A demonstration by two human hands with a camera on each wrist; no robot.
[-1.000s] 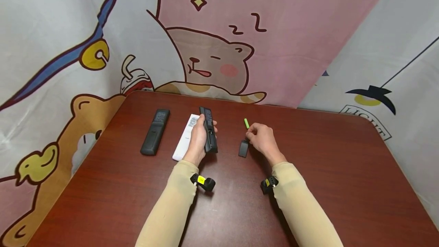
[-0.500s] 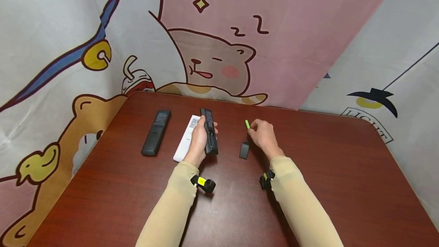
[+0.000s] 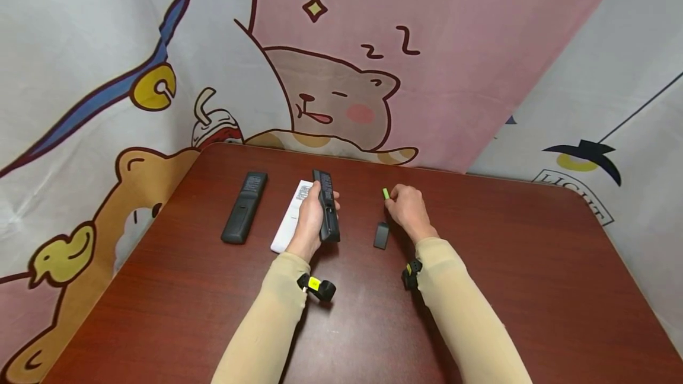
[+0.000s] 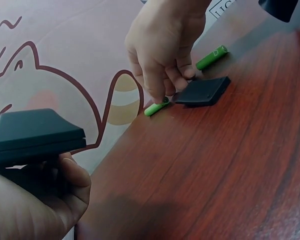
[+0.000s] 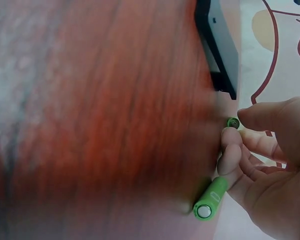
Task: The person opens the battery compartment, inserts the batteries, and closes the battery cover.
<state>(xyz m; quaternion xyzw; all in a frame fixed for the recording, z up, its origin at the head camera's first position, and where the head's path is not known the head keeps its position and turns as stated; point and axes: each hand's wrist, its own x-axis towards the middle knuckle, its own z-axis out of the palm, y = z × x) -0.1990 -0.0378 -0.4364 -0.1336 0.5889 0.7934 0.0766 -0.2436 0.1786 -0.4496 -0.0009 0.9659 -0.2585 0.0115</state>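
Observation:
My left hand (image 3: 309, 212) grips a black remote control (image 3: 328, 218), its battery compartment side turned toward the right. In the left wrist view the end of this remote juts out above the curled fingers. My right hand (image 3: 409, 211) pinches a green battery (image 3: 386, 193) by its near end, between thumb and index finger in the right wrist view. A second green battery (image 4: 211, 58) lies under that hand's other side, hidden in the head view. Just below the right hand, a small black battery cover (image 3: 381, 235) lies on the table.
A white remote control (image 3: 286, 227) lies beside and partly behind my left hand. Farther left rests another black remote control (image 3: 244, 209), back side up. The brown table (image 3: 352, 336) ends at a cloth with cartoon drawings (image 3: 448, 64).
My right hand has shifted slightly away from the battery cover toward the far battery, its fingertips now at that battery's end. The left hand keeps its hold on the black remote.

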